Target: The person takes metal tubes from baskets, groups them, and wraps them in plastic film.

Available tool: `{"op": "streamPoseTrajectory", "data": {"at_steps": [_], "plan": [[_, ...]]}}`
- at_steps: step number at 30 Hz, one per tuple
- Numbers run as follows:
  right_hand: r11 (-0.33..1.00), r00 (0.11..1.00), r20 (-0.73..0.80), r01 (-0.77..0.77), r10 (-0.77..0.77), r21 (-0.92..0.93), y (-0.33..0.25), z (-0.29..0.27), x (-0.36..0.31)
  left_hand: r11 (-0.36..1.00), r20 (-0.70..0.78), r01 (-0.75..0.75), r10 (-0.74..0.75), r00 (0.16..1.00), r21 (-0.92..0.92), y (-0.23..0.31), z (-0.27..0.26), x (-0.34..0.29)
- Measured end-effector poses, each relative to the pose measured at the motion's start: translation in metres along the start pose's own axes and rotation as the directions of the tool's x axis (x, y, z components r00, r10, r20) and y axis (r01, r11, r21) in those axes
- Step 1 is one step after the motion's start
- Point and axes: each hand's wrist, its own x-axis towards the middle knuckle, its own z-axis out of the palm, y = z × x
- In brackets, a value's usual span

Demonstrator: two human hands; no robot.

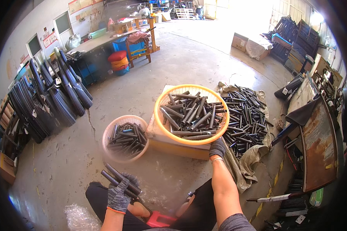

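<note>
Left hand (118, 195), in a grey knit glove with an orange cuff: fingers clamped on two dark tubes (111, 179), held at a slant above the floor, in front of the person's left knee. A dark fuzzy patch shows just behind these tubes; its kind cannot be told.

Right hand (217, 149), in a dark grey glove: at the near right part of the orange basket's rim, arm stretched forward. Fingers partly hidden; whether they are clamped on the rim cannot be told.

Orange basket (158, 122), round, plastic: on the cardboard box, covering most of its top and reaching past its right edge. Contents: many short dark tubes, lying in mixed directions.

Cardboard box (177, 149): on the floor, its near edge toward the person.

Pink basket (105, 143), round, smaller: on the floor just beside the box's left edge; holds further dark tubes, below its rim.

Heap of dark tubes (245, 119): on a drab cloth (245, 173), right of the box; the cloth's near edge lies crumpled.

Red seat (160, 219): between the person's legs.

Clear plastic wrap (80, 218): on the floor, left of the person.
</note>
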Motion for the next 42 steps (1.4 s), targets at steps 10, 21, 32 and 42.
{"op": "streamPoseTrajectory", "data": {"at_steps": [10,21,32,42], "plan": [[0.804,0.718,0.651,0.527,-0.247,-0.276,0.005,0.002,-0.028,0.993,0.114,-0.028,0.015,0.993,0.111,-0.003,-0.007,0.004],[0.322,0.378,0.795,-0.766,-0.475,0.556,-0.166,-0.092,-0.268,0.905,0.296,-0.335,0.255,0.921,0.261,0.001,0.011,-0.006],[0.441,0.522,0.711,-0.559,-0.471,0.702,-0.174,-0.135,-0.287,0.577,0.599,-0.619,0.261,0.757,0.532,0.015,-0.001,-0.022],[0.552,0.702,0.536,-0.24,-0.47,0.799,-0.169,-0.14,-0.31,0.48,0.718,-0.718,0.229,0.657,0.504,0.013,-0.001,-0.028]]}}
